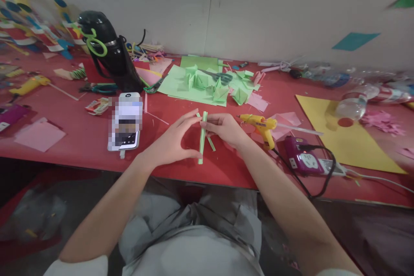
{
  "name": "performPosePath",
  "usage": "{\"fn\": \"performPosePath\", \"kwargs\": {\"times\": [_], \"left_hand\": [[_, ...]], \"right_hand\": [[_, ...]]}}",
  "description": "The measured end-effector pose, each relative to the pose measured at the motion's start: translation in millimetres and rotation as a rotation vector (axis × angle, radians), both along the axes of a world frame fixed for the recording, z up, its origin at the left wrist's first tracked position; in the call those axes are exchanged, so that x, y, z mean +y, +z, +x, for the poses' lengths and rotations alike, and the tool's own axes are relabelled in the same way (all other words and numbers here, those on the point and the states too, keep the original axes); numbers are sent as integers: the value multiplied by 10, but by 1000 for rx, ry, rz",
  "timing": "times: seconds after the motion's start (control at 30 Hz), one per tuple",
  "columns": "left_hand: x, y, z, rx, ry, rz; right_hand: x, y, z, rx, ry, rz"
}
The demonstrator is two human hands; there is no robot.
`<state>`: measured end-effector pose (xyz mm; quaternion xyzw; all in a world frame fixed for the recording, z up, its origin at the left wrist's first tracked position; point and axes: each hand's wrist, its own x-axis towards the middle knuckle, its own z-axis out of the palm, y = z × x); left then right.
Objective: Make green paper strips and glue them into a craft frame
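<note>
A narrow strip of folded light green paper [202, 144] is held upright in view just above the table's front part. My right hand [224, 129] pinches it near the upper end between thumb and fingers. My left hand [174, 141] grips it from the other side, its thumb at the lower end and its fingertips near the top. A thin green paper strip [211, 144] shows just behind it, partly hidden. Farther back, several folded green paper pieces [196, 78] and dark scissors [223, 76] rest on green paper sheets [171, 82].
To the right lie a yellow glue gun [263, 126], a purple power adapter [299, 155] with cables, and a yellow sheet [336, 138] with a plastic bottle [354, 103]. On the left are a phone [125, 123], a black bottle case [110, 51], pliers [101, 89] and pink paper [40, 136].
</note>
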<state>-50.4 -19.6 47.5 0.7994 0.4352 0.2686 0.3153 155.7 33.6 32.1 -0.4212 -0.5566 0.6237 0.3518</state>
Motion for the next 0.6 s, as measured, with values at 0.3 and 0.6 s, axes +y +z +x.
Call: {"fn": "performPosePath", "kwargs": {"times": [0.3,0.6], "left_hand": [[144,-82,206,166,-107,41],[409,-88,873,412,-247,371]], "right_hand": [[-149,319,441,-240,1,239],[-375,439,780,-410,-80,323]]}}
